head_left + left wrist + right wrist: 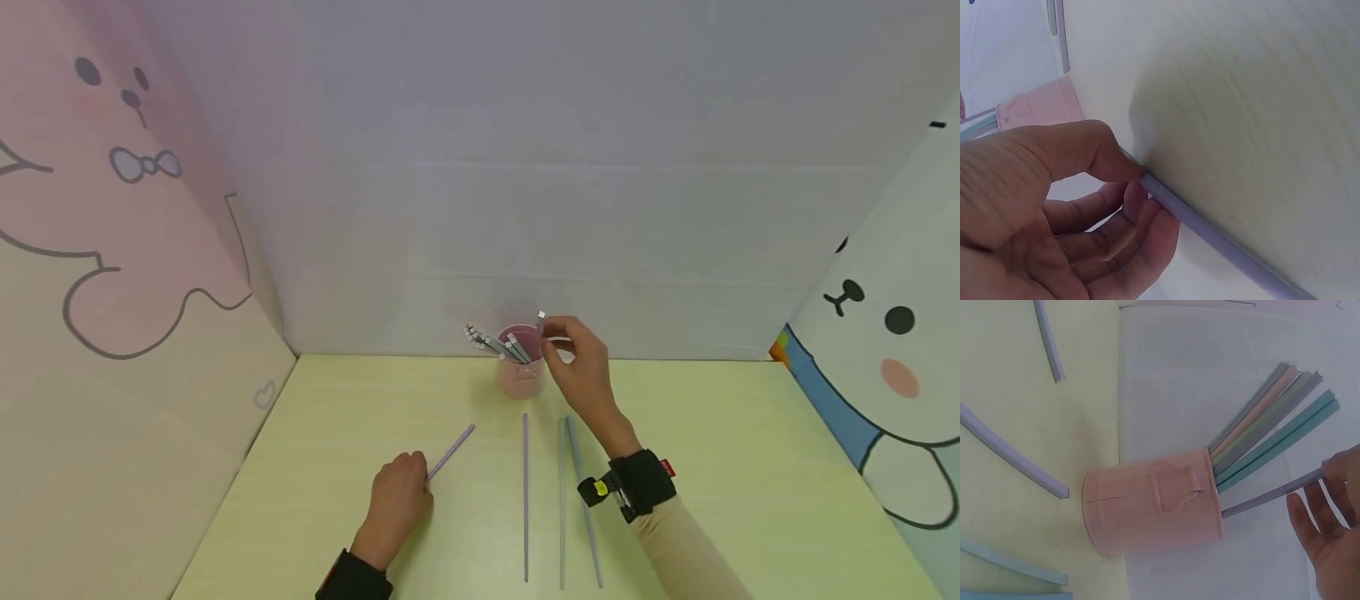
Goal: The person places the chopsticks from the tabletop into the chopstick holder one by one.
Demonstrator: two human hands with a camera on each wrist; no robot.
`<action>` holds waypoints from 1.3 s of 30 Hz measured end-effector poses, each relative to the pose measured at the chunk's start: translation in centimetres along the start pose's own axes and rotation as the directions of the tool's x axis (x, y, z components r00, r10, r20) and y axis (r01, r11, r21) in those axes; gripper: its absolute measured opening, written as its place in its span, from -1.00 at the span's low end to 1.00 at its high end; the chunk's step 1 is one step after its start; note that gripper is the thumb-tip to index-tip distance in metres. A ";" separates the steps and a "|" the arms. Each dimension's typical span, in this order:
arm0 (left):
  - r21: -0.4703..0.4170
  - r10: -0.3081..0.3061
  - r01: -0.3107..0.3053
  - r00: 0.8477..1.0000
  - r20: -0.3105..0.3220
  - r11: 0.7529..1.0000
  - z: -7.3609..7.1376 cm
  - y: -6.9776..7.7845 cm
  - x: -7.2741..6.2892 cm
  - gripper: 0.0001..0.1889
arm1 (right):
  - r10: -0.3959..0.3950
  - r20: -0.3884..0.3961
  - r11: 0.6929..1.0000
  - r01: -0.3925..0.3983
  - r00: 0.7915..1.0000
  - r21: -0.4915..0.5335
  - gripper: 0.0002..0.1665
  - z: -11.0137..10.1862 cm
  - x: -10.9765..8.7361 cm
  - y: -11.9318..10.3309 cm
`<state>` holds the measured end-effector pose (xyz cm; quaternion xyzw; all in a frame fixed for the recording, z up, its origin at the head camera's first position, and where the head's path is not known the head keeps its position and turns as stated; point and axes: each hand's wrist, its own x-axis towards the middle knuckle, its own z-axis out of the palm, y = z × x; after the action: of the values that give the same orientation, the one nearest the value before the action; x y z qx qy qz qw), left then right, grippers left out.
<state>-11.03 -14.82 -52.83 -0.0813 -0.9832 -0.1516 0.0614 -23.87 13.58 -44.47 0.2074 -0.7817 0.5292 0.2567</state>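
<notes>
A pink cup [521, 379] with a small handle stands on the table by the back wall, several pastel sticks [1266, 419] leaning out of it to one side. My right hand [581, 367] is at the cup's right rim. Between thumb and fingers it pinches the upper end of a thin purple stick [1272, 497], whose lower part is hidden inside the cup. Nearer the front, my left hand [397, 496] pinches another purple stick [1210, 240] low over the table. That stick points away toward the cup, partly covered by the fingers.
Between the hands a purple stick [526, 500] lies lengthwise on the yellow table [315, 433]. To its right are a pale green stick [562, 508] and a blue stick [585, 504], close together at their far ends. Fabric walls [465, 208] enclose the back and sides.
</notes>
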 end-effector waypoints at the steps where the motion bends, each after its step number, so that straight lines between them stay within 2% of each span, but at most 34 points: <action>1: -0.009 0.003 -0.003 1.000 0.001 1.000 0.0 0.0 0.0 -0.74 | 0.005 0.008 1.000 -0.005 1.000 -0.002 -0.66 0.1 -0.1 0.1; 7: -0.110 -0.018 0.023 0.999 0.042 0.994 -0.4 -0.6 -0.3 -0.78 | -0.002 0.049 0.999 0.004 0.999 -0.032 -0.66 0.2 -0.9 0.3; 12: -0.239 -0.026 0.046 0.996 0.088 0.970 -1.0 -0.5 -0.2 -0.78 | -0.009 0.031 0.999 0.010 0.999 -0.039 -0.69 0.2 -1.5 0.4; 20: -0.351 -0.018 0.039 0.998 0.061 0.935 -1.9 1.2 0.4 -0.79 | 0.042 0.010 0.999 -0.042 0.999 -0.028 -0.69 0.4 -4.5 1.0; 24: -0.410 0.013 0.006 0.999 0.042 0.912 -2.2 2.1 0.3 -0.78 | 0.103 0.061 0.994 -0.105 0.993 0.028 -0.69 0.2 -5.9 -1.0; 27: -0.419 0.041 -0.040 0.999 -0.007 0.907 -2.3 2.5 0.4 -0.77 | 0.166 0.145 0.978 -0.181 0.975 0.099 -0.71 0.3 -7.0 -1.5; 31: -0.449 0.060 -0.090 0.995 -0.082 0.889 -2.3 3.1 0.5 -0.74 | 0.206 0.235 0.952 -0.250 0.950 0.176 -0.72 1.2 -8.4 -0.6; 36: -0.522 0.071 -0.125 0.990 -0.122 0.844 -1.9 3.8 0.6 -0.69 | 0.200 0.288 0.912 -0.285 0.936 0.293 -0.74 2.0 -9.3 -1.4; 39: -0.593 0.081 -0.136 0.990 -0.118 0.794 -1.5 4.2 0.5 -0.66 | 0.205 0.319 0.864 -0.324 0.925 0.385 -0.74 2.2 -9.9 -1.9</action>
<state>-10.57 -11.26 -50.08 -0.1462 -0.8748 -0.4543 0.0836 -15.43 11.37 -49.94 0.2180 -0.6937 0.6862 0.0210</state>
